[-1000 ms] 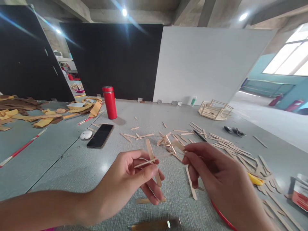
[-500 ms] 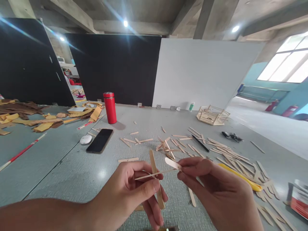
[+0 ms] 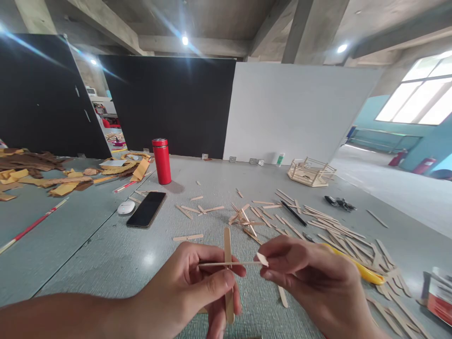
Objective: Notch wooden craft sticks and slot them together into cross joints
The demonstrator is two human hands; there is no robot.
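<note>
My left hand [image 3: 192, 292] is closed on an upright wooden craft stick [image 3: 228, 245], thumb pressed over it. A second stick [image 3: 231, 263] lies crosswise over the first, seen almost edge-on. My right hand [image 3: 310, 282] pinches the right end of that crosswise stick between thumb and fingers. Both hands hover low over the grey floor [image 3: 116, 254] at the bottom centre. Loose sticks [image 3: 247, 216] lie scattered just beyond my hands.
A black phone [image 3: 147, 209], a white mouse [image 3: 126, 207] and a red flask [image 3: 161, 161] sit to the left. A yellow tool [image 3: 367, 273] lies at the right among many sticks. A stick-built frame [image 3: 310, 171] stands at the back. Cardboard scraps [image 3: 52, 176] are piled far left.
The crosswise stick has turned from a slant to nearly level across the upright one. Both hands have dropped lower in view as the camera tilted up slightly.
</note>
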